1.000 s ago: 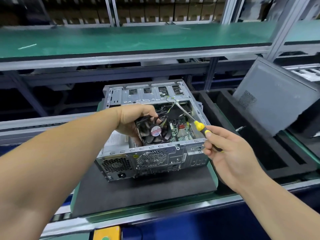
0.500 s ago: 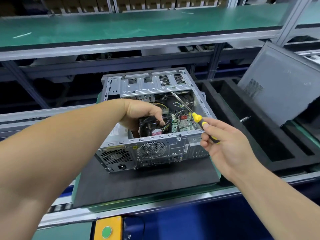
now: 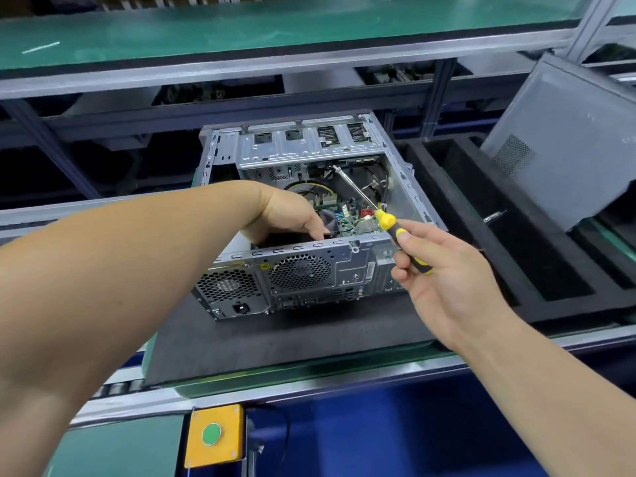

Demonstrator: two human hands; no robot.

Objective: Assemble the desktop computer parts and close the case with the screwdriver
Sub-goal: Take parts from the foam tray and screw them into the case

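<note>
Step in hand: I judge it is the fitting of the cooler fan inside the open computer case (image 3: 309,270); the closing of the case is not yet begun.
Left hand: the left hand (image 3: 292,218) reaches down into the case behind the rear wall, fingers curled downward onto a dark part. The rear wall hides this part almost fully, so I cannot tell if the hand grasps it or only presses on it.
Right hand: the right hand (image 3: 437,270) is clenched around the yellow-and-black handle of the screwdriver (image 3: 385,218), thumb on top.
Screwdriver: it is lifted above the right rear corner of the case, and the shaft points away into the interior; the tip is over the far part of the inside and seems to touch nothing.
Case: it lies on its side on a dark foam mat (image 3: 275,339), rear panel toward the person, motherboard (image 3: 358,218) visible inside.
Side panel: the grey side panel (image 3: 568,139) leans at the right, well apart from the case, over a black foam tray (image 3: 537,270).
Next move: probably to bring the tip down to a fixing screw of the fan while the left hand keeps the part steady. This calls for exact aim among the cables.
Risk: the tip could slip onto the board.
</note>
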